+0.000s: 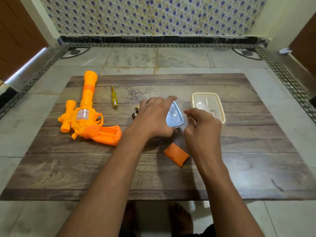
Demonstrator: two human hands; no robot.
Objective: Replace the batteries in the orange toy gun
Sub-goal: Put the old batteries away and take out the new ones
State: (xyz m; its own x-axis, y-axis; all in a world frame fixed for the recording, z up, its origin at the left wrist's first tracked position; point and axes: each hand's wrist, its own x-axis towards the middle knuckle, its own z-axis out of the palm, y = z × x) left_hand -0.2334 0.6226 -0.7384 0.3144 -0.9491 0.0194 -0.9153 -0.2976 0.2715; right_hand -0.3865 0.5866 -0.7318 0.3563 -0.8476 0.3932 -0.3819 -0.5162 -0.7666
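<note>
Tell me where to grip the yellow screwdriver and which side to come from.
Take the yellow screwdriver by its thick handle, the end nearer the person, with fingers pinching across it from above. It lies flat on the wooden board, thin tip pointing away, with bare board on both sides between the toy gun and the batteries.

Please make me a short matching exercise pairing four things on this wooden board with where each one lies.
Things:
1. toy gun
2. screwdriver
3. battery cover
4. cream container

Places:
A. near side of the board, between the two forearms
B. right of the blue container
C. left end of the board, barrel pointing away
D. between the gun's barrel and the batteries

Pairs: 1-C, 2-D, 3-A, 4-B
</note>
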